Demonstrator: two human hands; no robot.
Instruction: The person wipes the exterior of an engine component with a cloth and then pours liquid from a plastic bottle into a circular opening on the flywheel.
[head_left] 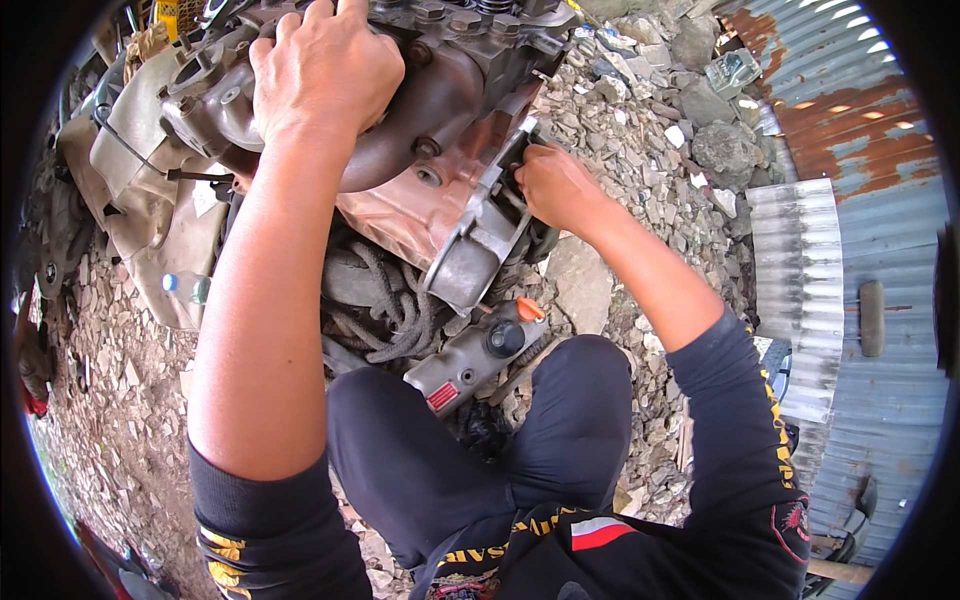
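An engine (440, 110) with a brown, rusty manifold pipe and a reddish block stands in front of me. My left hand (325, 70) grips over its top beside the manifold; the fingertips curl out of sight at the upper edge. At the engine's right end is a grey metal housing (470, 262) with a flat flange. My right hand (560, 185) is closed at the flange's edge, fingers bent inward. What those fingers hold, if anything, is hidden.
A grey valve cover (465, 362) with a black cap lies between my knees, near a thick coiled rope (390, 310). A plastic bottle (185, 286) lies to the left. Broken stones cover the ground. Rusty corrugated sheets (885, 250) line the right side.
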